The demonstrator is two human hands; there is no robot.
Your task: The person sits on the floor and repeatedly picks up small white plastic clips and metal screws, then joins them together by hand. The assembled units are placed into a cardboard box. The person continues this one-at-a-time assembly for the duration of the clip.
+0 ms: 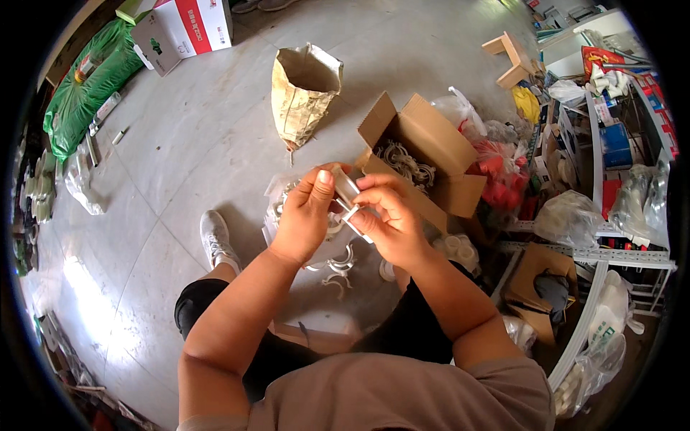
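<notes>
In front of my body, both hands hold a small pale piece with a glossy, translucent strip and a white edge (346, 189); its exact kind I cannot make out. My left hand (307, 212) grips its left side, thumb pressed on top. On the other side, my right hand (392, 219) pinches the white lower edge between thumb and fingers. Beneath them lie several white C-shaped pipe clips (341, 264), partly hidden by my hands and wrists. An open cardboard box (440, 136) just beyond my right hand contains more such clips (406, 164).
A worn, open yellowish sack (298, 108) stands ahead on the grey tiled floor. To the right, metal shelving (600, 255) is crowded with bags and boxes. A green bag (93, 82) and a white-and-red carton (190, 32) lie far left. A small wooden stool (514, 61) is far right.
</notes>
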